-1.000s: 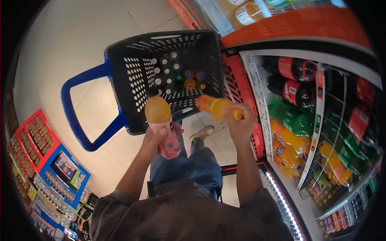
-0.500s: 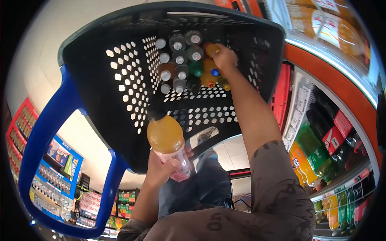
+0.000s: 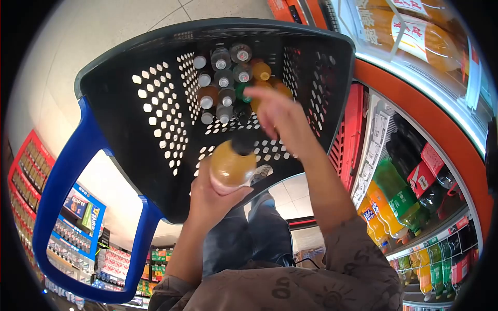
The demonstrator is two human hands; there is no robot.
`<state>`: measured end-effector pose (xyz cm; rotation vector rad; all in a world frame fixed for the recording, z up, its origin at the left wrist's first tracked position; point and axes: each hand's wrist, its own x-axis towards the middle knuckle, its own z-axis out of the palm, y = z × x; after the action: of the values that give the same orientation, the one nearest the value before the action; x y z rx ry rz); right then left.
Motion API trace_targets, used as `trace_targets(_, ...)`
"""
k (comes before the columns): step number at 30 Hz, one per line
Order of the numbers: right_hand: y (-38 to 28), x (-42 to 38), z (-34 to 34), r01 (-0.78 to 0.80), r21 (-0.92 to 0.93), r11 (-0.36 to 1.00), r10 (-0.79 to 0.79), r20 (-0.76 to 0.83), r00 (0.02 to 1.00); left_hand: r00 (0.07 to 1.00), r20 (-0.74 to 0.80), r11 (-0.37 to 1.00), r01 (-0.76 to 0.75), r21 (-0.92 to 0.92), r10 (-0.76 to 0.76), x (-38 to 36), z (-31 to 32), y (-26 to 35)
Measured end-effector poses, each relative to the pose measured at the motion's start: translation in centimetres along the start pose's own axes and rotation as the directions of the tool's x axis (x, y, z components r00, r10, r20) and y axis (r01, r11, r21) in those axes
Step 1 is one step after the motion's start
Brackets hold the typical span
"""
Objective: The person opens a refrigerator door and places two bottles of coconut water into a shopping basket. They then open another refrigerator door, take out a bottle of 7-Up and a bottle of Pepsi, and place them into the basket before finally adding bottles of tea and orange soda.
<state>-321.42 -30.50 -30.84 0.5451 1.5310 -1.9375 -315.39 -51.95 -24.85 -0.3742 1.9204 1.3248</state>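
Note:
My left hand (image 3: 210,189) is wrapped round a yellow drink bottle (image 3: 232,165) with a black cap and pink label, held tilted over the near side of the dark basket (image 3: 124,129). Inside the basket, several upright bottles (image 3: 223,82) with pale caps stand in rows, beside a green-capped bottle (image 3: 243,92) and an orange drink bottle (image 3: 261,71). Over the right part of this group is my right hand (image 3: 275,111), blurred, its index finger stretched out toward the green cap and nothing visible in it.
The basket's blue handle (image 3: 49,207) arches at the left. Refrigerated shelves (image 3: 441,233) with large soda bottles (image 3: 397,194) line the right side, under an orange edge (image 3: 404,93). A red basket (image 3: 348,129) stands between. Store displays (image 3: 83,212) are at the lower left.
My right hand has let go of the orange drink bottle in the basket and moved down toward me. My left hand has raised the yellow bottle and tilted its cap to the right.

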Motion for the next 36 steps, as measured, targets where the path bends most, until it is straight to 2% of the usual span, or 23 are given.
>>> trace_targets(1,-0.6,-1.7,0.7,0.214,-0.135,0.967,-0.217,-0.009,0.976,0.998,-0.011,0.995,-0.059,0.082,0.060,0.3,0.6,0.7)
trace_targets(2,-1.0,-2.9,1.1,0.410,-0.266,0.872,-0.423,0.012,0.906,0.993,-0.011,0.982,-0.113,0.153,0.116,0.6,1.3,1.1)
trace_targets(4,-2.4,-4.6,0.9,0.457,-0.417,0.786,-0.497,0.014,0.868,0.974,0.001,0.931,-0.217,0.292,0.226,1.0,2.4,1.7)
trace_targets(5,-3.0,-5.2,0.7,0.473,-0.488,0.734,-0.532,0.020,0.846,0.980,0.057,0.939,-0.198,0.281,0.190,1.0,2.5,1.7)
trace_targets(8,-4.2,-6.4,-0.5,0.457,-0.579,0.675,-0.569,-0.014,0.822,0.931,0.087,0.895,-0.364,0.258,0.353,1.8,3.5,2.5)
trace_targets(9,-5.0,-6.6,-0.3,0.372,-0.617,0.693,-0.554,-0.127,0.823,0.943,0.077,0.926,-0.334,0.176,0.325,1.6,3.6,2.7)
trace_targets(11,-4.3,-5.8,-1.3,0.290,-0.725,0.625,-0.607,-0.217,0.765,0.957,0.079,0.942,-0.289,0.171,0.280,1.4,3.4,2.8)
trace_targets(14,-1.5,-2.0,-4.0,0.185,-0.842,0.506,-0.690,-0.267,0.673,0.960,0.080,0.942,-0.278,0.186,0.268,1.1,2.9,2.2)
trace_targets(16,2.2,1.2,-5.9,0.028,-0.858,0.512,-0.612,-0.342,0.713,0.952,0.112,0.928,-0.302,0.217,0.284,0.6,2.4,1.4)
trace_targets(19,9.1,6.9,-9.1,-0.203,-0.849,0.488,-0.473,-0.453,0.756,0.973,0.140,0.960,-0.207,0.187,0.183,-0.2,1.7,0.5)
trace_targets(22,12.6,10.4,-10.2,-0.369,-0.809,0.457,-0.288,-0.527,0.799,0.979,0.138,0.962,-0.179,0.207,0.152,-0.7,1.2,-0.3)
trace_targets(25,16.0,12.2,-10.4,-0.545,-0.742,0.390,0.060,-0.570,0.820,0.980,0.147,0.970,-0.158,0.188,0.131,-1.1,1.0,-0.6)
trace_targets(29,18.1,12.9,-9.5,-0.579,-0.742,0.339,0.081,-0.590,0.803,0.981,0.163,0.975,-0.135,0.175,0.107,-1.1,1.1,0.4)
trace_targets(31,17.7,12.4,-9.3,-0.563,-0.754,0.338,0.040,-0.586,0.809,0.977,0.172,0.976,-0.150,0.160,0.122,-1.1,1.2,0.6)
trace_targets(34,17.5,10.8,-9.5,-0.457,-0.803,0.381,-0.093,-0.526,0.846,0.972,0.176,0.967,-0.187,0.171,0.157,-1.3,1.4,1.0)
trace_targets(36,17.6,9.7,-9.5,-0.428,-0.793,0.432,-0.149,-0.531,0.834,0.969,0.171,0.964,-0.208,0.168,0.179,-1.6,1.8,1.0)
